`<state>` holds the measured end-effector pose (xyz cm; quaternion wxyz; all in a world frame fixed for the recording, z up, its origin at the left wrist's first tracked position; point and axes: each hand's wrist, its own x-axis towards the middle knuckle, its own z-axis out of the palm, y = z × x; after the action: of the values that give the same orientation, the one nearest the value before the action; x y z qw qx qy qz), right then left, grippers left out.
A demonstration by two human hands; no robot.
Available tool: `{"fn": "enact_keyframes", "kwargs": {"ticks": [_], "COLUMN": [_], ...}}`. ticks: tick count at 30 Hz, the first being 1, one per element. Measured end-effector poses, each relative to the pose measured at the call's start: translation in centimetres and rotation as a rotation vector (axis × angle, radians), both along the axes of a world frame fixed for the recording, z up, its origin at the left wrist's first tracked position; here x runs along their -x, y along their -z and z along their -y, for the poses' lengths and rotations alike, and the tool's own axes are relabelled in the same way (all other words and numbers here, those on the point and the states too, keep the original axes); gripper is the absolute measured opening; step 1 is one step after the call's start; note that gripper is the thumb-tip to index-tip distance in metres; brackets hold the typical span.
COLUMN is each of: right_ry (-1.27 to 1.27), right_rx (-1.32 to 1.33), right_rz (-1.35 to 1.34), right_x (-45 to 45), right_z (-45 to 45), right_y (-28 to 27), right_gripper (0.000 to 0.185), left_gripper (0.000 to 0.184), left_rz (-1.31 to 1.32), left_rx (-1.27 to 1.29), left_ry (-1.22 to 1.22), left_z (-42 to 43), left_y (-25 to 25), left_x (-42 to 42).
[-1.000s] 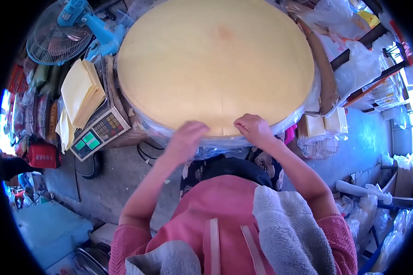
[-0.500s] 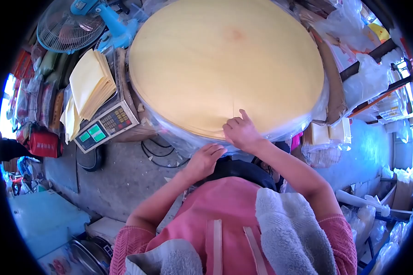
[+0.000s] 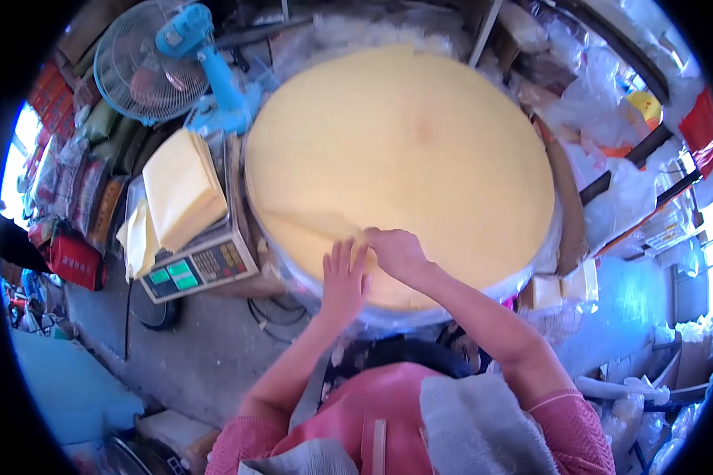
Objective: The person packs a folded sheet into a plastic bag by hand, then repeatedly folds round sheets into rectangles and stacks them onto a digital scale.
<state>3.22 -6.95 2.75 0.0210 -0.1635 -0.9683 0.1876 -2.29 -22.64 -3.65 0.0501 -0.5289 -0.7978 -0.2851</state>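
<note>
A wide round stack of thin, pale yellow sheets [image 3: 420, 174] lies in front of me on clear plastic. My right hand [image 3: 398, 255] is closed, its fingers pinching the top sheet near the front edge, where a crease runs off to the left. Beside it, my left hand [image 3: 344, 289] rests with fingers stretched out over the front left part of the sheet. To the left, a pile of folded yellow sheets [image 3: 182, 186] sits on a digital scale [image 3: 206, 271] with green displays.
A blue fan [image 3: 223, 83] stands behind the scale. Packed bags [image 3: 75, 178] line the far left. Plastic bags [image 3: 622, 198] hang on a rack at the right. Cables [image 3: 277, 317] lie on the floor, and a grey towel [image 3: 483, 419] hangs over my front.
Both hands have moved forward onto the sheets. My right hand went from a half-open pose to a pinch, and a crease has appeared in the top sheet. The view has shifted.
</note>
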Motion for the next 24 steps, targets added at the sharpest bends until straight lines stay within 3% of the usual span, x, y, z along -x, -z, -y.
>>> {"fn": "enact_keyframes", "kwargs": {"ticks": [1, 3, 6, 9, 10, 13, 15, 17, 20, 21, 24], "right_ry": [0.033, -0.022, 0.161, 0.217, 0.306, 0.171, 0.052, -0.113, -0.320, -0.380, -0.386], "right_rx": [0.061, -0.079, -0.221, -0.580, -0.570, -0.681, -0.709, -0.911, -1.085, -1.018, -0.845], "right_rz": [0.061, -0.001, -0.186, -0.370, -0.465, -0.665, -0.752, -0.863, -0.762, -0.691, -0.458], "right_x": [1.1, 2.7, 5.3, 7.6, 8.8, 8.3, 5.9, 1.4, -6.6, -9.0, -15.5], "right_z": [-0.9, -4.7, -12.7, -18.1, -19.5, -17.5, -13.8, -8.9, -5.6, -5.2, -8.5], "right_y": [0.2, -0.8, -4.1, -13.0, -16.0, -26.0, -29.5, -30.2, -26.9, -25.5, -20.3], "right_gripper": [0.019, 0.016, 0.016, 0.018, 0.017, 0.014, 0.014, 0.017, 0.025, 0.023, 0.025], "left_gripper": [0.057, 0.055, 0.052, 0.049, 0.050, 0.050, 0.051, 0.054, 0.070, 0.080, 0.079], "left_rz": [-0.053, -0.113, -0.120, -0.126, -0.129, -0.133, -0.127, -0.117, 0.329, 0.505, 0.394], "left_rx": [0.039, 0.096, 0.116, 0.108, 0.103, 0.087, 0.101, 0.140, 0.034, -0.054, -0.450], "left_ry": [-0.016, -0.029, -0.024, -0.029, -0.028, -0.022, -0.024, -0.026, -0.049, -0.169, -0.448], "left_z": [0.0, 0.3, 0.3, 0.3, 0.2, 0.2, 0.3, 0.3, -0.1, -0.4, -2.5], "left_y": [0.0, 0.3, 0.5, 0.5, 0.6, 0.7, 0.4, -0.6, 0.7, -0.2, -3.1], "left_x": [-0.2, -0.3, -0.5, -0.6, -0.6, -0.6, -0.7, -0.8, 1.6, 2.7, 7.3]}}
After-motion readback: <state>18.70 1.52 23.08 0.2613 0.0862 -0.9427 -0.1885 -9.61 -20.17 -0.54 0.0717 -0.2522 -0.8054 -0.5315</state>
